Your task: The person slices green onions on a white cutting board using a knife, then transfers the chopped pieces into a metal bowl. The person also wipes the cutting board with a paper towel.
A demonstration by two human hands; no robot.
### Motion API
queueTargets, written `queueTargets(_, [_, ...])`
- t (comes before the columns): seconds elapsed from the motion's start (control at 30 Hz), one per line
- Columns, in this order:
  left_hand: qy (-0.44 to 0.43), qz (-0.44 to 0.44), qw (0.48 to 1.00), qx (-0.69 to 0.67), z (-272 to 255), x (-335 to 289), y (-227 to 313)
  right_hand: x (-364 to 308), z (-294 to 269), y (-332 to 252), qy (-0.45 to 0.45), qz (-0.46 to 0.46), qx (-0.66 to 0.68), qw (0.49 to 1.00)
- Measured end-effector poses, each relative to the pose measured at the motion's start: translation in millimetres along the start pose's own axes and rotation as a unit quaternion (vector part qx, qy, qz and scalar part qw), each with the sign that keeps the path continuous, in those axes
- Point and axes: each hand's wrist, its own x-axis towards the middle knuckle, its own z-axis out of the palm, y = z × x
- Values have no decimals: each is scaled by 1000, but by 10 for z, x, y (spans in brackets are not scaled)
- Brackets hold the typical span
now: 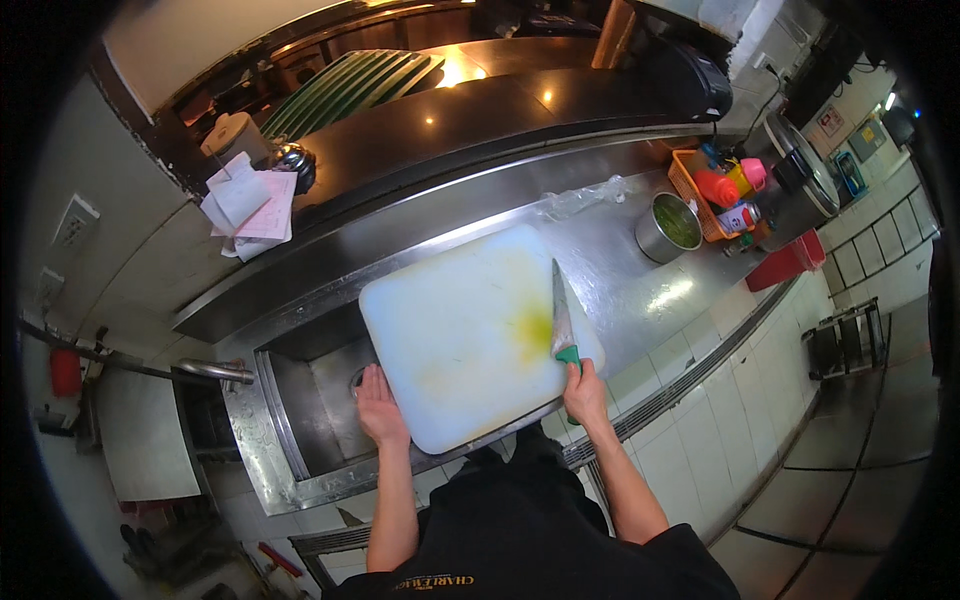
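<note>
A large white cutting board (pixel 450 330) with a yellow-green stain lies over the steel counter and the right part of the sink. My right hand (pixel 586 397) is closed round the green handle of a knife (pixel 561 320). Its blade points away from me and rests along the right side of the board, with pale residue near the handle. At the board's lower left edge is my left hand (pixel 381 408), palm turned up and fingers stretched out over the sink. Whether it touches the board I cannot tell.
A sink basin (pixel 320 430) with a faucet (pixel 215 371) lies left. At right on the steel counter (pixel 610 255) are a crumpled plastic bag (pixel 585 198), a metal pot (pixel 668 229) with green contents and an orange basket (pixel 697 190) of bottles. Paper slips (pixel 250 205) hang far left.
</note>
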Motion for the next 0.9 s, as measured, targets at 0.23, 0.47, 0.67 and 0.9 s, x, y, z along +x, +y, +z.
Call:
queueTargets(0.23, [-5,11,1000,29,0,28,-27,74,189,-398,-69,-30,-37,996])
queueTargets(0.47, [2,3,1000,-18,-46,125,-63,-252,534,-754,-203,-101,-61,972])
queueTargets(0.67, [70,-18,996,-44,-157,56,13,-383,712,-1212,-365,-232,-34,901])
queueTargets(0.9, [157,-82,983,-56,-290,-165,97,-190,1116,-1897,-154,-577,-298,744])
